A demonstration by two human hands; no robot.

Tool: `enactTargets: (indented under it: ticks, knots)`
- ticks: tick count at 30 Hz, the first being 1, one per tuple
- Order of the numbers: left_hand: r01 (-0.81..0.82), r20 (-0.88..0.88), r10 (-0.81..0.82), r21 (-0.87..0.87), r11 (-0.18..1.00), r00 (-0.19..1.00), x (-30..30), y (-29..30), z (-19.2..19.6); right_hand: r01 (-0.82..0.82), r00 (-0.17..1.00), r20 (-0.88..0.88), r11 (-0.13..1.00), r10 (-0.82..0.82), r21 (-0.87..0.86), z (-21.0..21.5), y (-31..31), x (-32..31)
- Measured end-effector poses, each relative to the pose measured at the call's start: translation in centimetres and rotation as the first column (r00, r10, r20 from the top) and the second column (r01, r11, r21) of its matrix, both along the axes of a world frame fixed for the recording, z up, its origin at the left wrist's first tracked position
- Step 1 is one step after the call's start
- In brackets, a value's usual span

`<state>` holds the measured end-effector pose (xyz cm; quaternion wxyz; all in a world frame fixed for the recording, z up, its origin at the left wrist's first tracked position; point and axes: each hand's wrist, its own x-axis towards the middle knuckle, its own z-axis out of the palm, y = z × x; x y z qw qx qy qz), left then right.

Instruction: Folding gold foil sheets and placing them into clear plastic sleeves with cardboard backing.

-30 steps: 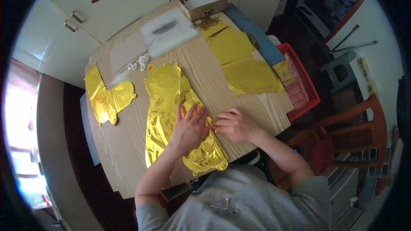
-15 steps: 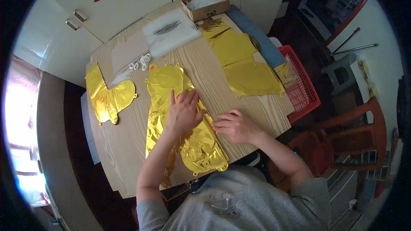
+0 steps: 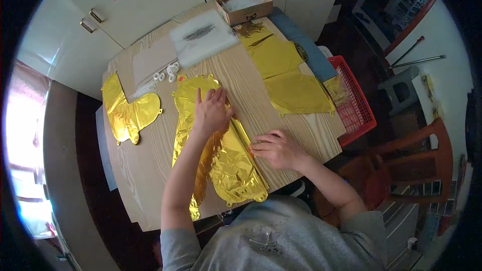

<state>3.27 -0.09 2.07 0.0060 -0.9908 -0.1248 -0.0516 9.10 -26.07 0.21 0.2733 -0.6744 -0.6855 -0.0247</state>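
Your left hand [image 3: 212, 111] lies flat and spread, palm down, on the far half of the long gold foil balloon [image 3: 221, 155]. It presses rather than grips; the fingers close on nothing. Your right hand [image 3: 275, 149] rests at the balloon's right edge with the fingers loosely curled and the fingertips touching the foil's folded seam; you cannot tell from here whether it pinches the foil or only holds it down.

The balloon lies on the wooden table [image 3: 145, 190] directly in front of you, its long axis running from the near edge by your body to the far middle of the table, tilted slightly left as it goes away. Your 2 hands sit on it at different stations: the left farther along the axis, the right nearer to you and off to the right side.

A second gold foil piece [image 3: 128, 113] lies well apart at the left, and more gold foil sheets [image 3: 291, 78] lie far right, beside a red basket [image 3: 357, 105].
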Motion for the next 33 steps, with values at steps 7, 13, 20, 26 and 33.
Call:
enactTargets:
  ticks: [7,13,20,26,33]
  knots:
    - [-0.001,-0.072,0.004,0.031,1.0,0.997,1.2,2.0,0.4,-0.024,1.0,-0.02,0.999,0.023,-0.022,-0.3,-0.3,0.2]
    - [-0.015,-0.262,0.025,0.039,0.999,0.965,1.7,1.7,1.6,-0.069,0.998,0.0,0.997,0.069,-0.036,0.2,-0.7,0.4]
    - [-0.013,-0.332,0.028,0.047,0.999,0.943,1.9,1.3,1.2,-0.19,0.981,0.01,0.979,0.191,-0.072,0.9,-0.7,1.0]
    - [-0.011,-0.352,0.027,0.046,0.999,0.936,2.3,1.1,1.0,-0.15,0.986,-0.089,0.987,0.144,-0.065,1.1,2.8,2.5]
    - [-0.027,-0.343,0.047,0.06,0.998,0.938,2.3,1.2,0.6,-0.196,0.968,0.155,0.98,0.198,-0.033,-0.3,4.7,4.3]
